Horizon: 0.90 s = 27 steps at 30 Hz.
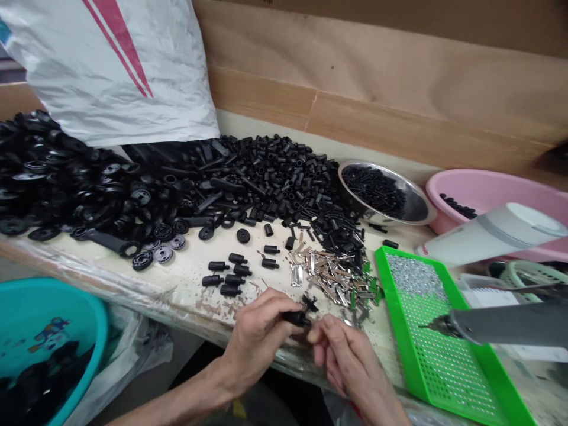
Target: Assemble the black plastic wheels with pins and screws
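Note:
A short black plastic cylinder (294, 318) is pinched between the thumb and fingers of my left hand (261, 328), near the table's front edge. My right hand (344, 349) is closed in a pinch close to the cylinder's right end; whatever it grips is hidden or too small to make out. Just beyond the fingers lies a small black part (310, 303). Several black cylinders with narrow tips (233, 278) lie in loose rows to the left. Farther back is a scattered pile of small metal strips (331, 275), beside a heap of thin black pieces (341, 236).
A green tray (402, 331) of tiny silver pieces stands at right, a grey electric screwdriver (501, 322) jutting over it. Behind are a metal bowl (421, 212), pink basin (488, 183) and white cup (483, 234). Black parts (89, 183) heap at left; a teal basin (100, 331) sits lower.

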Motion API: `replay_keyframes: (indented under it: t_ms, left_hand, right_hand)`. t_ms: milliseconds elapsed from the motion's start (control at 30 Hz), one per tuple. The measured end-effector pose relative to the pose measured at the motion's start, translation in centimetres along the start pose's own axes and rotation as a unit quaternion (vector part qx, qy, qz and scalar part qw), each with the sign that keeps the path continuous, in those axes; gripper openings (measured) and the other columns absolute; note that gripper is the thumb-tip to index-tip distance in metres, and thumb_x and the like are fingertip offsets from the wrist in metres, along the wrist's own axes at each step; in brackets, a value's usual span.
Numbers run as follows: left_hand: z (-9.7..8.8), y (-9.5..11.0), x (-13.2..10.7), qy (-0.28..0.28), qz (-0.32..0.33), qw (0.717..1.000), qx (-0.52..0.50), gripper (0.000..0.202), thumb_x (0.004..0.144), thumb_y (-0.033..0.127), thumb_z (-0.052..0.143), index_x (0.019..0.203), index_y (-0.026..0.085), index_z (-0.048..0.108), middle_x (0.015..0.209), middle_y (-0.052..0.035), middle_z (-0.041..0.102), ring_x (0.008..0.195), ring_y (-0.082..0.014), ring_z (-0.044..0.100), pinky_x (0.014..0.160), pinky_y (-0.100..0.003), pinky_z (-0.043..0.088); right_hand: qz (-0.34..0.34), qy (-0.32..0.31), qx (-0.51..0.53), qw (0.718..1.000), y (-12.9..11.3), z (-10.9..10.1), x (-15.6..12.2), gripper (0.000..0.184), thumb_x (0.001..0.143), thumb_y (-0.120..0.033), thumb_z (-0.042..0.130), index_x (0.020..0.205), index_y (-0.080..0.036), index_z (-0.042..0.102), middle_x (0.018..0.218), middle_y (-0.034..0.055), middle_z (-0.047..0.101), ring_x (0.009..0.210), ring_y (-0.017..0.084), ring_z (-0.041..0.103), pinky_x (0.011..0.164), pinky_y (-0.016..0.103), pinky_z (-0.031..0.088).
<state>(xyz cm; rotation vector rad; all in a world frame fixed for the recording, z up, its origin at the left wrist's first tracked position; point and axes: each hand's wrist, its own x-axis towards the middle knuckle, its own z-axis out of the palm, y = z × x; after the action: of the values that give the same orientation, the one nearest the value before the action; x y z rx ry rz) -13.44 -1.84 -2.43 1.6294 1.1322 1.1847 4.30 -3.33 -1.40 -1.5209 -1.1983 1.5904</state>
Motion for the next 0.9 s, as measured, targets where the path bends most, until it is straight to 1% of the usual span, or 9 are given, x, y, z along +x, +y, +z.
replay_keyframes:
  t_ms: [100,167,233,333,367,467,533,767,900]
  left_hand:
    - [-0.4,0.3,0.4,0.007,-0.075,0.995,-0.060,0.023,0.074,0.008,0.069,0.092,0.022,0.070,0.085,-0.0001,0.061,0.071,-0.0116,0.055,0.063,-0.021,0.043]
    - [-0.4,0.5,0.7,0.006,-0.142,0.981,-0.129,0.019,0.073,0.013,0.071,0.089,0.022,0.070,0.080,0.0015,0.059,0.069,-0.0106,0.052,0.061,-0.020,0.041]
    - [-0.3,0.8,1.0,-0.002,-0.212,0.954,-0.212,0.018,0.074,0.016,0.071,0.091,0.021,0.068,0.077,0.0022,0.060,0.068,-0.0104,0.052,0.062,-0.020,0.042]
    - [0.3,1.2,1.5,-0.017,-0.280,0.915,-0.290,0.020,0.073,0.017,0.071,0.093,0.020,0.066,0.083,0.0013,0.065,0.075,-0.0115,0.057,0.068,-0.021,0.044]
    - [0.5,1.3,1.6,-0.020,-0.290,0.909,-0.301,0.020,0.072,0.016,0.072,0.092,0.020,0.066,0.086,0.0008,0.067,0.079,-0.0120,0.058,0.071,-0.021,0.044]
    - [0.9,1.4,2.1,-0.021,-0.301,0.902,-0.309,0.019,0.071,0.015,0.072,0.088,0.018,0.066,0.087,0.0007,0.067,0.083,-0.0122,0.057,0.075,-0.021,0.042]
    - [1.0,1.5,2.3,-0.020,-0.303,0.900,-0.312,0.018,0.072,0.015,0.072,0.089,0.018,0.065,0.087,0.0003,0.066,0.083,-0.0126,0.057,0.076,-0.022,0.042]
    - [0.7,1.9,2.3,-0.029,-0.286,0.869,-0.404,0.022,0.076,0.019,0.072,0.097,0.018,0.064,0.099,-0.0047,0.068,0.097,-0.0185,0.060,0.091,-0.031,0.041]
    - [0.3,2.0,2.2,-0.038,-0.286,0.837,-0.465,0.023,0.078,0.017,0.071,0.099,0.015,0.062,0.097,-0.0068,0.069,0.093,-0.0185,0.063,0.094,-0.035,0.041]
  right_hand:
    - [-0.072,0.097,-0.104,0.987,0.0,-2.4,0.5,0.041,0.086,-0.057,0.053,0.077,-0.017,0.061,0.057,-0.0008,0.055,0.043,0.008,0.042,0.038,0.019,0.030]
    - [-0.107,0.124,-0.155,0.974,-0.2,-3.4,1.2,0.031,0.085,-0.049,0.059,0.094,-0.019,0.063,0.065,0.0001,0.059,0.052,0.012,0.050,0.046,0.021,0.037]
    - [-0.137,0.086,-0.187,0.969,-0.5,-3.6,1.8,0.029,0.086,-0.040,0.060,0.109,-0.022,0.061,0.086,0.0036,0.066,0.064,0.015,0.056,0.056,0.024,0.045]
    - [-0.166,0.017,-0.207,0.964,-0.7,-3.0,2.7,0.021,0.087,-0.029,0.058,0.107,-0.025,0.061,0.124,0.0058,0.061,0.069,0.013,0.056,0.064,0.027,0.047]
    - [-0.166,0.008,-0.207,0.964,-0.6,-2.8,3.0,0.017,0.086,-0.026,0.059,0.103,-0.024,0.062,0.125,0.0055,0.061,0.067,0.013,0.055,0.062,0.026,0.046]
    - [-0.151,0.008,-0.197,0.969,0.0,-2.5,3.4,0.012,0.086,-0.025,0.059,0.097,-0.023,0.062,0.100,0.0041,0.068,0.059,0.013,0.053,0.055,0.025,0.043]
    - [-0.145,0.022,-0.181,0.973,0.4,-2.4,3.5,0.014,0.086,-0.028,0.059,0.098,-0.022,0.061,0.090,0.0035,0.067,0.061,0.014,0.054,0.054,0.025,0.043]
    - [-0.131,0.080,-0.083,0.985,-0.3,-1.8,1.9,0.028,0.083,-0.032,0.065,0.109,-0.023,0.057,0.078,-0.0005,0.057,0.065,0.014,0.056,0.058,0.024,0.048]
    - [-0.139,0.100,-0.027,0.985,-1.2,-1.3,1.5,0.031,0.078,-0.031,0.072,0.106,-0.023,0.061,0.092,0.0033,0.064,0.073,0.015,0.058,0.065,0.025,0.051]
